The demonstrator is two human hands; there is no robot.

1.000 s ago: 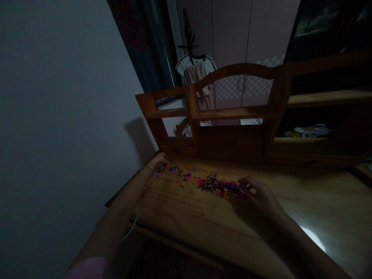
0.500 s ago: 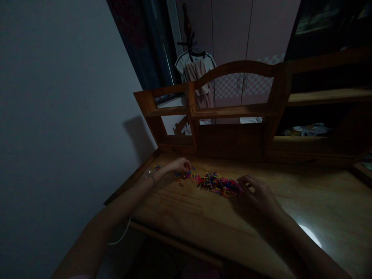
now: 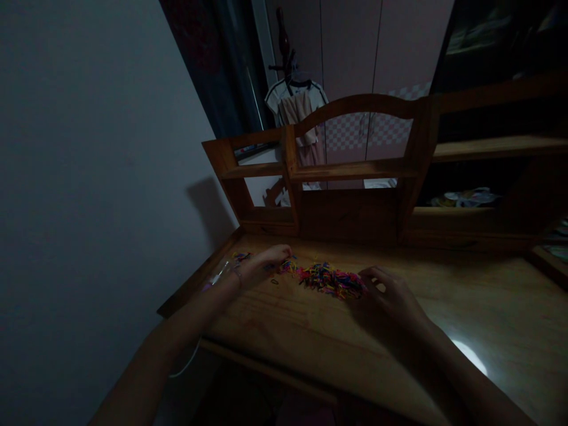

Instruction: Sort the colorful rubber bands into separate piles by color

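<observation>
A long pile of small coloured rubber bands (image 3: 331, 279) lies across the wooden desk (image 3: 275, 331). At its left part, my left hand (image 3: 271, 258) reaches in low with fingers curled together. Whatever those fingers hold, if anything, is too small and dark to make out. My right hand (image 3: 393, 293) rests at the pile's right end, thumb and forefinger pinched beside the bands; what is between them cannot be made out. A single dark band (image 3: 274, 282) lies in front of the pile. A few more bands (image 3: 242, 256) are scattered beyond my left wrist.
Along the desk's back stands a wooden shelf unit (image 3: 355, 171), with plastic bags (image 3: 473, 197) in its right compartment. A wall (image 3: 110, 177) borders the left side. A clear plastic item (image 3: 219, 273) lies by my left forearm; a white cable (image 3: 186, 362) hangs off the front edge.
My left hand has moved right, from the desk's far left corner to the left part of the pile. My right hand has stayed at the pile's right end.
</observation>
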